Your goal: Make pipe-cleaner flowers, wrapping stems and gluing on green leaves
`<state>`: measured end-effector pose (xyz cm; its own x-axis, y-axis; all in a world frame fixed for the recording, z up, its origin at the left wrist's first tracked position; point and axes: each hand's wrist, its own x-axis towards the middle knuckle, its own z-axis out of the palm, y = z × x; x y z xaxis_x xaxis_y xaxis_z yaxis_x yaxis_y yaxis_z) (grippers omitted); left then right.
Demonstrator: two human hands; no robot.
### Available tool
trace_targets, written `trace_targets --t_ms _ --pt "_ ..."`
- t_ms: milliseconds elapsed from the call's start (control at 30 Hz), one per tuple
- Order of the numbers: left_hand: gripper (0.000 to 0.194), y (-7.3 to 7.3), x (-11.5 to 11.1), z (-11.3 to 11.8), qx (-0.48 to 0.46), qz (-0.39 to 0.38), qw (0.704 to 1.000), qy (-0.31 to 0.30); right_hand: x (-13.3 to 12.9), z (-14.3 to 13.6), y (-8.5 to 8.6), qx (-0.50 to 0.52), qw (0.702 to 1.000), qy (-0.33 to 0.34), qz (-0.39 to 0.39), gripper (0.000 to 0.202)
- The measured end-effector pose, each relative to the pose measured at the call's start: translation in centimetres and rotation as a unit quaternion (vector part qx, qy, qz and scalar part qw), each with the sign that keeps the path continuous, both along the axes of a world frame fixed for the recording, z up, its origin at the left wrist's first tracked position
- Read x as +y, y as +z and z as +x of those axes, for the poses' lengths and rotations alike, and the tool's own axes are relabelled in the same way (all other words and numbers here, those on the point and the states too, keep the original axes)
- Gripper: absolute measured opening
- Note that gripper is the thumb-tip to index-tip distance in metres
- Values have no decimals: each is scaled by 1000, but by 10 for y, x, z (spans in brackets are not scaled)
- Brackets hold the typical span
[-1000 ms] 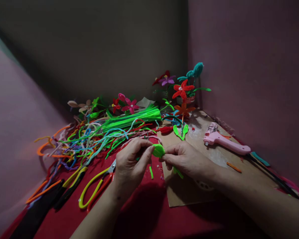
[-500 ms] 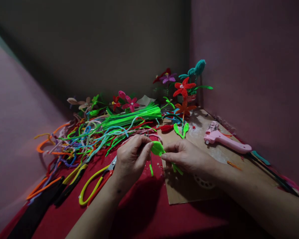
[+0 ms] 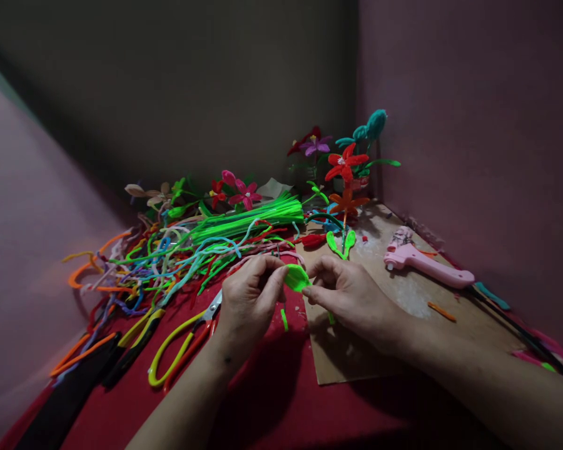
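Between my two hands, above the red cloth and the board's left edge, is a bright green fuzzy leaf (image 3: 297,278) shaped from pipe cleaner. My left hand (image 3: 253,290) pinches its left end between thumb and fingers. On its right end, the thumb and index finger of my right hand (image 3: 344,294) are closed. A short green strip (image 3: 331,318) shows below my right hand; most of it is hidden. Beneath my hands a cut green piece (image 3: 284,320) lies on the cloth. Scissors (image 3: 182,350) with yellow and red handles rest beside my left forearm.
A pink glue gun (image 3: 425,265) lies on the brown board (image 3: 331,365) at right. Behind my hands are a bundle of green pipe cleaners (image 3: 253,219) and a red flower (image 3: 346,162) on a stem. Black-and-yellow pliers (image 3: 138,337) sit left, near tangled colored pipe cleaners (image 3: 126,269).
My right hand has shifted slightly, its fingers now more curled at the leaf's right end. Less of the green strip shows below it. My left hand has barely moved.
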<state>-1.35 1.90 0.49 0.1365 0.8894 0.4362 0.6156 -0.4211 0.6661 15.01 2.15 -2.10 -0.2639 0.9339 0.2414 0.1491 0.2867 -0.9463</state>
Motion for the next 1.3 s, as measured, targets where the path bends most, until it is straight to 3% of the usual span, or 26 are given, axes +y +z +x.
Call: trace_targets --t_ms 167,300,600,1067,1300 --pt "11 0 0 0 -14 -2 1000 9 -2 0 -1 -85 990 -52 95 6" --pt "11 -1 0 1 -24 -7 1000 3 -3 1 -1 -114 985 -69 112 8" --pt "10 -1 -1 3 -40 -23 999 4 -3 -1 2 -87 993 -58 60 14" --pt "10 1 -2 5 -60 -26 998 -1 -3 0 2 -59 996 -47 44 17" --pt "9 -3 -1 3 -70 -20 997 -13 -1 1 7 11 999 -40 -23 14"
